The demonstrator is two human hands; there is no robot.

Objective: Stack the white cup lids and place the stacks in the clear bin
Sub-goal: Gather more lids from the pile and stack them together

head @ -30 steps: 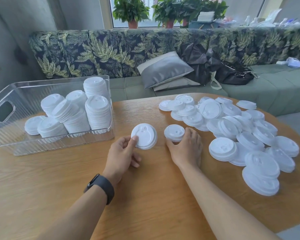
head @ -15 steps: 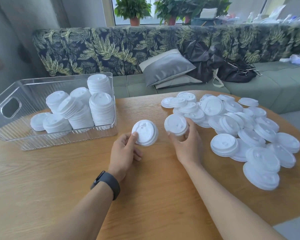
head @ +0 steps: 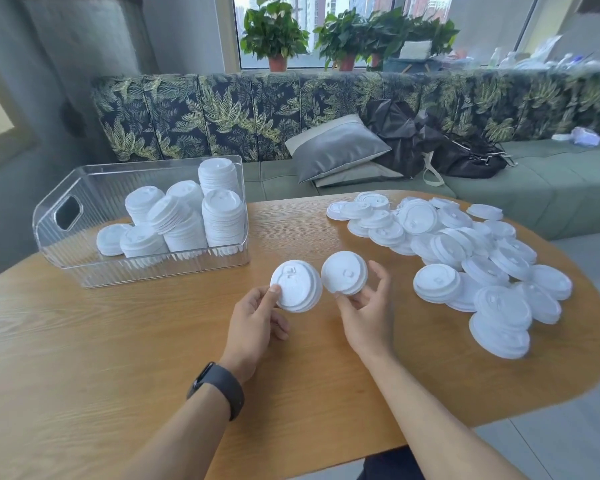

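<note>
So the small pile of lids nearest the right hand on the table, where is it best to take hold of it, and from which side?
Probably by the rim, from above. The small pile of lids lies flat on the table, so its round edge is free on the near left side. The right hand, now holding a lid, could pinch across the rim there; other lids crowd the right.

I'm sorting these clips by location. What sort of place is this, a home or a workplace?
Hard to say for sure; it looks like a lounge or cafe seating corner. A leaf-print sofa with a grey cushion runs behind the wooden table, and potted plants line the window, beyond which tall buildings show.
</note>
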